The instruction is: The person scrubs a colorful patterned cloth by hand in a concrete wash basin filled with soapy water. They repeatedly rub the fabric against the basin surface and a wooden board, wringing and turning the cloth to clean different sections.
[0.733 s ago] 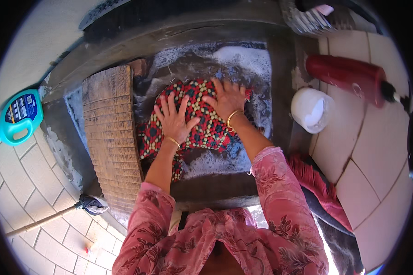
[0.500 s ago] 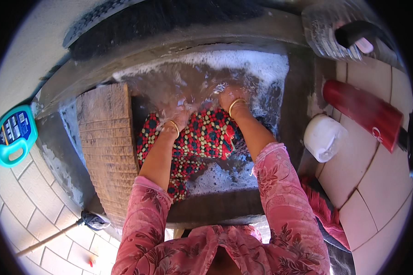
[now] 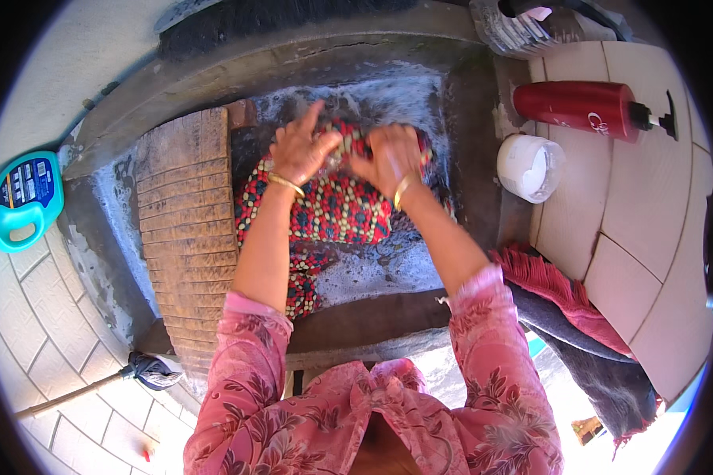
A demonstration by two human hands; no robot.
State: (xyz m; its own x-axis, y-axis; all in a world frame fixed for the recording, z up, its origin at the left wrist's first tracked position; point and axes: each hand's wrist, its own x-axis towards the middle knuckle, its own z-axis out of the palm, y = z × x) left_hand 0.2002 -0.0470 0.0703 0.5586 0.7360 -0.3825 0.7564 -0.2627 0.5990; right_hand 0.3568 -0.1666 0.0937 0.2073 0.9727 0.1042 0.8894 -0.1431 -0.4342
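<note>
A wet crocheted cloth [image 3: 333,210] with a red, black and cream pattern lies bunched in the soapy water of a dark stone basin [image 3: 471,170]. Over its far left part is my left hand [image 3: 299,152], fingers spread and thumb held out. My right hand [image 3: 392,161] bends its fingers over the far fold of the cloth, thumb toward the left. Part of the cloth shows between the two hands, and a smaller piece hangs against the basin's near wall. Each wrist wears a gold bangle. A ridged wooden washboard [image 3: 186,229] stands left of the cloth.
To the right on tiles are a red pump bottle [image 3: 574,107], a white tub [image 3: 527,169] and a clear plastic container [image 3: 515,32]. Red and dark cloths [image 3: 562,301] hang nearer. At left are a turquoise detergent bottle [image 3: 25,202] and a stick with a dark head [image 3: 152,370].
Both hands have come up out of the water at the cloth's far edge. The far part of the cloth now shows above the water, folded up. The left fingers have spread.
</note>
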